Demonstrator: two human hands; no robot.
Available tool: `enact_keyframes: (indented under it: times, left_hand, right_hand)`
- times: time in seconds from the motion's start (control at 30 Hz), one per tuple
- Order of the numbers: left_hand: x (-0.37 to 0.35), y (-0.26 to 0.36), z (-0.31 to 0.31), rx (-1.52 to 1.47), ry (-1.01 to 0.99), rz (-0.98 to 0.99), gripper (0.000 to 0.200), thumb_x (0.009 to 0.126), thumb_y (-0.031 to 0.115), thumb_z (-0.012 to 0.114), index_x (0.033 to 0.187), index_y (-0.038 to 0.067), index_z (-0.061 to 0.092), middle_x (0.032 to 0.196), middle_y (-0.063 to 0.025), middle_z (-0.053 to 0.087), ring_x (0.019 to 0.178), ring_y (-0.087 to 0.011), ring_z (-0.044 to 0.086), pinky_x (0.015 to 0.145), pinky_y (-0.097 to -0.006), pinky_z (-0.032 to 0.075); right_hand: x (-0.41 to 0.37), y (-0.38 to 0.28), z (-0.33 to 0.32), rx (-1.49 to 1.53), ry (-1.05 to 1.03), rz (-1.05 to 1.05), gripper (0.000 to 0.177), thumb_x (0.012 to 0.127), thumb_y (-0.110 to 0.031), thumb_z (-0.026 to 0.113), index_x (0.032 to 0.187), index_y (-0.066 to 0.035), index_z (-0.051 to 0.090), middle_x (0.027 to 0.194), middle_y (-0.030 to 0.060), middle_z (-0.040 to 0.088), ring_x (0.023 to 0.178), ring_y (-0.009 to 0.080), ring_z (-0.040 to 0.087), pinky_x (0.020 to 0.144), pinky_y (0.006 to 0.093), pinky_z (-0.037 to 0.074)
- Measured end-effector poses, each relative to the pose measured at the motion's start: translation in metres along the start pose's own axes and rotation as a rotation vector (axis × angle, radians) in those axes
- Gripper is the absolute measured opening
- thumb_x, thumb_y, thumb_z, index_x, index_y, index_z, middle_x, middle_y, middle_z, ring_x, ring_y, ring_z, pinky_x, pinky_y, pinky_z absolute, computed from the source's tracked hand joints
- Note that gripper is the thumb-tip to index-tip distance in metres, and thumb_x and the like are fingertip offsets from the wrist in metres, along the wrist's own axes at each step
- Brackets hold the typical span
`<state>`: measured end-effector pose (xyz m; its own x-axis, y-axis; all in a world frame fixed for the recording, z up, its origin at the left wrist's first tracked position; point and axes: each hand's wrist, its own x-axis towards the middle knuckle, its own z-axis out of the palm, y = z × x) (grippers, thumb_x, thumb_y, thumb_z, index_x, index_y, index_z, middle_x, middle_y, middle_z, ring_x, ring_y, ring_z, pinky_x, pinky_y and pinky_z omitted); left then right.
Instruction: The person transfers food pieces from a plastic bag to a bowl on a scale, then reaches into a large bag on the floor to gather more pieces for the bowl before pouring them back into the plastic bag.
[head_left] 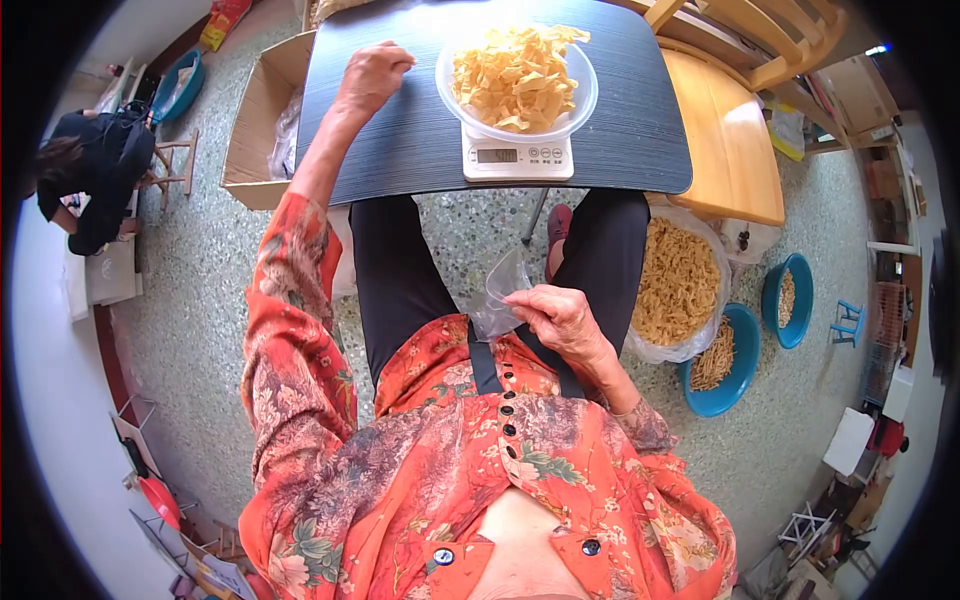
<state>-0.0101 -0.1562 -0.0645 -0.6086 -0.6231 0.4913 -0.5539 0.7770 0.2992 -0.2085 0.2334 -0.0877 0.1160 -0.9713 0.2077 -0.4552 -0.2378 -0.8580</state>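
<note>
"How far along are we?"

"At twelve o'clock from the middle of our view, our bowl (585, 100) sits on the scale (553, 165) on the table (400, 160), heaped with yellow strips (520, 80). That much is done. The small bag (507, 275), near the middle, looks unfilled, and at three o'clock the big bag (665, 352) holds plenty more."

"And our fingers?"

"Our right hand (565, 318) pinches the small bag, fingers narrow. Our left hand (375, 78) lies curled at eleven, nearest the bowl; we can't tell whether it holds anything."

"Let's count."

"We see one scale, one bowl, one small bag and one big bag. We find three blue basins: two (742, 365) (804, 290) between three and four, both holding pale pieces, and one (190, 96) at ten, near a co-worker (95, 170). The strips overlap too much for us to count."
</note>
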Motion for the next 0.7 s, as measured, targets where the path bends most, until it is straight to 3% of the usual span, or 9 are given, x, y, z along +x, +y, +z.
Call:
enact_keyframes:
  times: [0.03, 0.13, 0.17, 0.23, 0.27, 0.43, 0.6, 0.67, 0.7]
  left_hand:
    - [-0.003, 0.002, -0.007, 0.003, 0.0, 0.008, 0.014, 0.088, 0.012, 0.067, 0.092, 0.005, 0.077, 0.092, -0.01, 0.074, 0.081, -0.027, 0.071, 0.078, -0.0367, 0.056]
    - [-0.02, 0.025, -0.033, -0.416, 0.072, -0.49, 0.017, 0.089, 0.011, 0.073, 0.104, 0.003, 0.077, 0.094, -0.0092, 0.077, 0.081, -0.0112, 0.071, 0.075, -0.0253, 0.057]
    - [-0.023, 0.03, -0.036, -0.41, 0.079, -0.477, 0.017, 0.089, 0.011, 0.073, 0.104, 0.003, 0.077, 0.094, -0.0092, 0.077, 0.081, -0.0112, 0.071, 0.075, -0.0253, 0.057]
    - [-0.031, 0.037, -0.04, -0.976, 0.22, -0.488, 0.015, 0.088, 0.005, 0.074, 0.102, -0.002, 0.076, 0.093, -0.0109, 0.077, 0.083, -0.0147, 0.072, 0.078, -0.0264, 0.058]
    - [-0.033, 0.045, -0.043, -1.027, 0.229, -0.478, 0.016, 0.088, 0.001, 0.074, 0.102, -0.004, 0.075, 0.094, -0.0122, 0.076, 0.083, -0.0164, 0.072, 0.08, -0.0278, 0.059]
    - [-0.017, 0.11, -0.067, -1.075, 0.252, -0.345, 0.017, 0.087, 0.003, 0.075, 0.104, -0.002, 0.075, 0.091, -0.0087, 0.076, 0.082, -0.013, 0.071, 0.08, -0.0255, 0.058]
    - [0.012, 0.145, -0.074, -0.811, 0.238, -0.158, 0.013, 0.088, -0.001, 0.073, 0.101, -0.003, 0.074, 0.101, -0.01, 0.073, 0.086, -0.0131, 0.069, 0.079, -0.0245, 0.059]
    - [0.02, 0.155, -0.073, -0.742, 0.274, -0.032, 0.012, 0.088, -0.001, 0.073, 0.1, -0.003, 0.074, 0.103, -0.0084, 0.069, 0.084, -0.0111, 0.068, 0.074, -0.024, 0.059]
    - [0.022, 0.158, -0.072, -0.743, 0.269, -0.029, 0.012, 0.088, -0.001, 0.073, 0.1, -0.003, 0.074, 0.103, -0.0084, 0.069, 0.084, -0.0111, 0.068, 0.074, -0.024, 0.059]
  right_hand:
    - [-0.001, 0.002, 0.0, 0.005, 0.02, -0.043, 0.018, 0.082, 0.002, 0.073, 0.099, -0.003, 0.074, 0.074, 0.0089, 0.068, 0.057, 0.0173, 0.063, 0.053, 0.0286, 0.05]
    - [-0.007, 0.003, 0.002, 0.048, 0.02, 0.038, 0.015, 0.081, 0.001, 0.074, 0.096, -0.003, 0.074, 0.071, 0.0085, 0.066, 0.059, 0.0196, 0.063, 0.054, 0.03, 0.05]
    - [-0.006, 0.004, 0.002, 0.046, 0.029, 0.025, 0.015, 0.081, 0.001, 0.074, 0.096, -0.003, 0.074, 0.071, 0.0085, 0.066, 0.059, 0.0196, 0.063, 0.054, 0.03, 0.05]
    - [-0.006, 0.005, 0.004, 0.017, 0.03, -0.023, 0.012, 0.081, -0.001, 0.074, 0.092, -0.003, 0.073, 0.069, 0.0079, 0.064, 0.058, 0.02, 0.063, 0.055, 0.0308, 0.049]
    - [-0.006, 0.008, 0.007, 0.001, 0.061, -0.071, 0.01, 0.081, -0.002, 0.075, 0.09, -0.003, 0.072, 0.068, 0.0075, 0.064, 0.059, 0.0199, 0.063, 0.055, 0.0305, 0.049]
    - [-0.003, 0.001, 0.008, 0.034, 0.086, -0.096, 0.009, 0.083, 0.0, 0.074, 0.091, -0.002, 0.072, 0.071, 0.0078, 0.066, 0.055, 0.0173, 0.062, 0.051, 0.0289, 0.049]
    - [-0.008, -0.003, 0.006, 0.154, 0.109, -0.002, 0.009, 0.086, 0.004, 0.071, 0.094, 0.0, 0.073, 0.075, 0.0068, 0.068, 0.053, 0.0104, 0.06, 0.049, 0.0246, 0.048]
    - [-0.01, -0.008, 0.001, 0.171, 0.112, 0.111, 0.008, 0.083, -0.001, 0.074, 0.091, -0.001, 0.073, 0.077, 0.012, 0.07, 0.066, 0.0246, 0.068, 0.06, 0.0317, 0.053]
    - [-0.01, -0.01, -0.002, 0.173, 0.117, 0.112, 0.008, 0.083, -0.001, 0.074, 0.091, -0.001, 0.073, 0.077, 0.012, 0.07, 0.066, 0.0246, 0.068, 0.06, 0.0317, 0.053]
